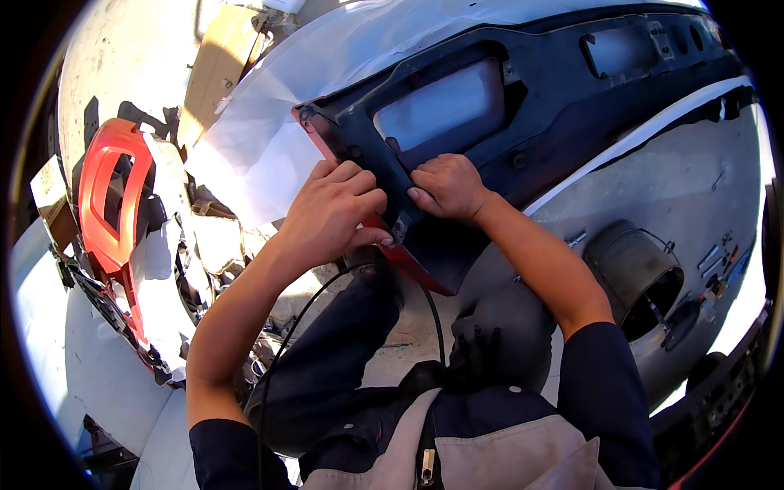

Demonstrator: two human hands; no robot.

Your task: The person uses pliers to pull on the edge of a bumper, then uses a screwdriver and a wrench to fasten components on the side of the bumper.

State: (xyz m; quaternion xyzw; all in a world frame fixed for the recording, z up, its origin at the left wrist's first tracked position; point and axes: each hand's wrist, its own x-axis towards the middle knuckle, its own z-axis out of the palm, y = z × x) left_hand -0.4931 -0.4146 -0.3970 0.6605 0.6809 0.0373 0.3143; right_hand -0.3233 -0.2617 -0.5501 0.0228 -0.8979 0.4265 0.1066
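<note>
A large car bumper cover (563, 135) lies across my knees and stretches to the upper right. Its dark inner side faces up, and red paint shows along the near edge. My left hand (331, 208) wraps over the near left edge, thumb pressed beside the corner. Close by on the inner side, my right hand (449, 188) is closed into a fist, its thumb and fingers pinching the ridge below the rectangular opening. Whether anything small is inside the right fist is hidden. A thin black cable (294, 322) runs up beside my left leg and passes beneath the cover.
Translucent plastic sheeting (265, 159) spreads under the cover's far side. A red car body part (114, 200) stands at the left among scraps, with cardboard (219, 65) farther back. To the right sit a dark round container (633, 265) and several hand tools (712, 265).
</note>
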